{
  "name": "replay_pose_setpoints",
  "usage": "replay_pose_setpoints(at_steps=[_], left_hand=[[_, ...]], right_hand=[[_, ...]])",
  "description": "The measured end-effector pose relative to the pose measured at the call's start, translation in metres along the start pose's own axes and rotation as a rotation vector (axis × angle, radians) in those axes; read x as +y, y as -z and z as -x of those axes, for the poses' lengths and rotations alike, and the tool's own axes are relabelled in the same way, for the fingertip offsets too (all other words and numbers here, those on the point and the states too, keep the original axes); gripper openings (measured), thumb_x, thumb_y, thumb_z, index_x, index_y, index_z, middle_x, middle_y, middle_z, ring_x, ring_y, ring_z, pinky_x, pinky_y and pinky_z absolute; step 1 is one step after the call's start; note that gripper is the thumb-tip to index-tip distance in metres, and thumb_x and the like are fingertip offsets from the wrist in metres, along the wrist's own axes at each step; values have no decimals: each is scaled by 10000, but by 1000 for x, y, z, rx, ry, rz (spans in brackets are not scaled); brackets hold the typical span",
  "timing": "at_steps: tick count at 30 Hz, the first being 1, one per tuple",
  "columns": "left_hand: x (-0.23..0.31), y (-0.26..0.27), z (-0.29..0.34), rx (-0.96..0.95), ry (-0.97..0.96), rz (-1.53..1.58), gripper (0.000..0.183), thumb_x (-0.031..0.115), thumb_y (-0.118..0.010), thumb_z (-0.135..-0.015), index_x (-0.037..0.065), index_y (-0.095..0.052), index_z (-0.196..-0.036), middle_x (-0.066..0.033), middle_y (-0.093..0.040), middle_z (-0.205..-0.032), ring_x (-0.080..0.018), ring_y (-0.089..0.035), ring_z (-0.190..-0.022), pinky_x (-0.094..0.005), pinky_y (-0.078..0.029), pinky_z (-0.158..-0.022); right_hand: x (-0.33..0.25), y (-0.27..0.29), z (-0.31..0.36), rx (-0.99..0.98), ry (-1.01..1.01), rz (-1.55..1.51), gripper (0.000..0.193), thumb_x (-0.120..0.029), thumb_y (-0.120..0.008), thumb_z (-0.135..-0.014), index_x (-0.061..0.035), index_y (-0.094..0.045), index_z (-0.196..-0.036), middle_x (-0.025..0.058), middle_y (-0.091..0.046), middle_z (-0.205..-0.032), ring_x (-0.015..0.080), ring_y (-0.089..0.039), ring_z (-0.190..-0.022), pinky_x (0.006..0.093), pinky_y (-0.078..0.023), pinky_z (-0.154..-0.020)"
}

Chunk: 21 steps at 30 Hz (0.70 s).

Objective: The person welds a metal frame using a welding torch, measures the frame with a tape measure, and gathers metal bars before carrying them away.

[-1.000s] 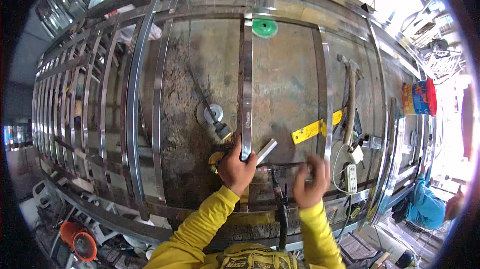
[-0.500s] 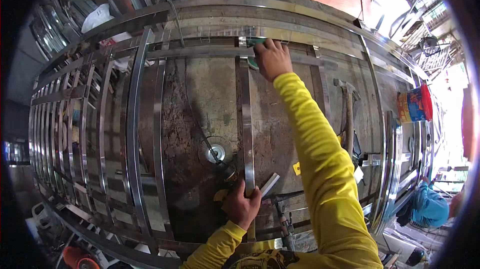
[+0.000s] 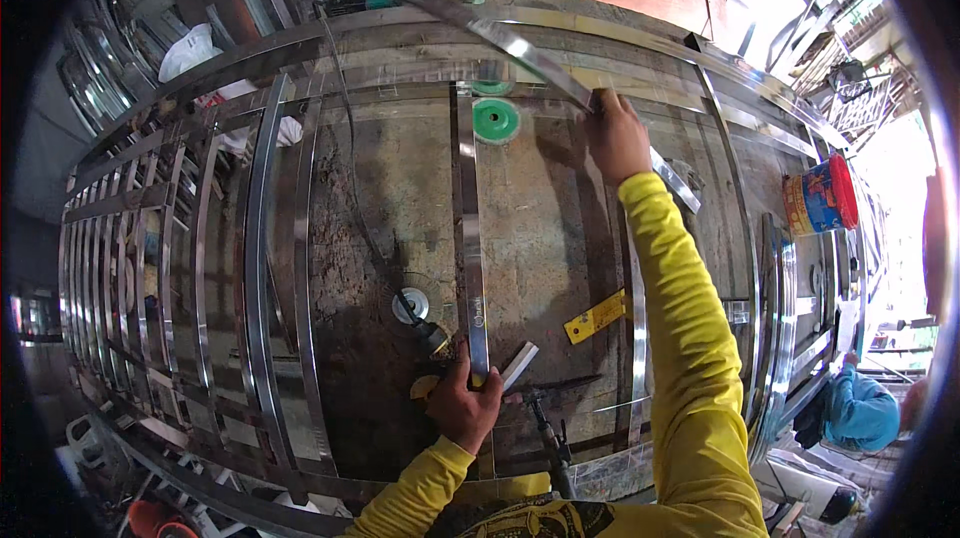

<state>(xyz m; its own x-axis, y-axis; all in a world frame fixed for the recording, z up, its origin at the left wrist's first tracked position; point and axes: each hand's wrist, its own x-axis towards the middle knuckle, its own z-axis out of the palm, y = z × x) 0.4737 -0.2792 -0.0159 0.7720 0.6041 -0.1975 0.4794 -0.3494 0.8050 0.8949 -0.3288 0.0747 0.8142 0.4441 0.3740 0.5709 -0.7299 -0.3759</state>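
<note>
My right hand [image 3: 619, 138] is closed around a long shiny metal tube [image 3: 510, 43], which slants across the far side of the frame, above the other bars. Near me, my left hand [image 3: 465, 406] pinches the lower end of an upright-running metal tube [image 3: 468, 238] lying across the frame. A green round disc [image 3: 495, 121] lies beside that tube's far end. Close to my left hand are a corded power tool [image 3: 430, 336] with a pale round disc by it, and a short silver offcut [image 3: 519, 365].
A large frame of metal bars [image 3: 258, 268] spans the worktop. A yellow plate [image 3: 595, 316] lies right of centre, a dark handled tool [image 3: 548, 435] near me. At right stand a red-and-blue bucket [image 3: 825, 196] and a person in blue [image 3: 855, 408]. An angle grinder [image 3: 375, 2] sits at the far edge.
My right hand has moved right, and the crosswise tube has gone from level to slanting in its grip. The green disc and yellow plate are now uncovered. My left hand stays on its tube.
</note>
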Motion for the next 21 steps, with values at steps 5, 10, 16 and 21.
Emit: replay_pose_setpoints(at_steps=[5, 10, 16, 21], left_hand=[[-28, -20, 2, 90, -127, 29, 627, 340, -694, -954, -45, -524, -1419, -134, -734, -948, -224, -696, -771, -352, -551, -683], [-9, -12, 1, 84, -38, 50, 583, 285, -737, -868, 21, -600, -1369, -172, -712, -850, -362, -706, -741, -429, -555, -664], [-2, -5, -1, 80, -73, -32, 636, 416, -685, -955, -24, -567, -1399, -149, -714, -903, -246, -688, -760, -366, -546, -687], [9, 1, 1, 65, -61, 72, 601, 362, -674, -953, -10, -566, -1413, -103, -679, -786, -200, -645, -671, -333, -530, -647]], right_hand=[[40, -42, -49, 5, -43, 102, 348, -274, -715, -849, -165, -615, -1163, 152, -618, -1185, 439, -582, -1145, 530, -472, -952], [65, -68, -64, -66, -75, 247, 420, -302, -689, -887, -174, -608, -1279, 100, -638, -1237, 373, -573, -1225, 549, -411, -1048], [46, -62, -7, 174, -27, 398, 584, -268, -641, -917, -190, -496, -1478, 137, -513, -1459, 346, -502, -1315, 540, -309, -1158], [-17, 41, 185, 22, 12, 130, 576, -227, -695, -885, -124, -527, -1425, 203, -504, -1408, 410, -463, -1311, 542, -298, -1164]])
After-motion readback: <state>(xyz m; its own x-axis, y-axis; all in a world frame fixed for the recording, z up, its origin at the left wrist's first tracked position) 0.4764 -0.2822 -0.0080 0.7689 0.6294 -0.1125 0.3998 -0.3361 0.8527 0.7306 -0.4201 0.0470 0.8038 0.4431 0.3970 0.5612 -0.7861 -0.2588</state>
